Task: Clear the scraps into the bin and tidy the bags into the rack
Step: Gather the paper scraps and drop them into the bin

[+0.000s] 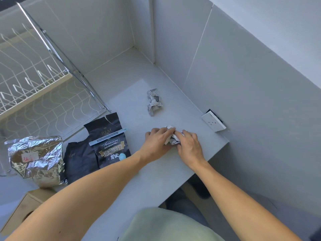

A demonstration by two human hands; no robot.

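Pinching one crumpled scrap (172, 139), both grips, left hand (157, 138), right hand (188, 145); second scrap (154, 101) apart; three bags (107, 145).

Crumpled scrap (172, 138) mostly hidden between both hands' fingers (163, 131).

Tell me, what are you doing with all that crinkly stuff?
A person is tidying a pale grey countertop. Both hands, left hand and right hand, are gathering a crumpled white-and-silver wrapper scrap between them. Another crumpled silver scrap lies farther back, untouched. A shiny silver foil bag and two black coffee bags lie at the left beside the white wire rack, not yet put away. No bin is in view.
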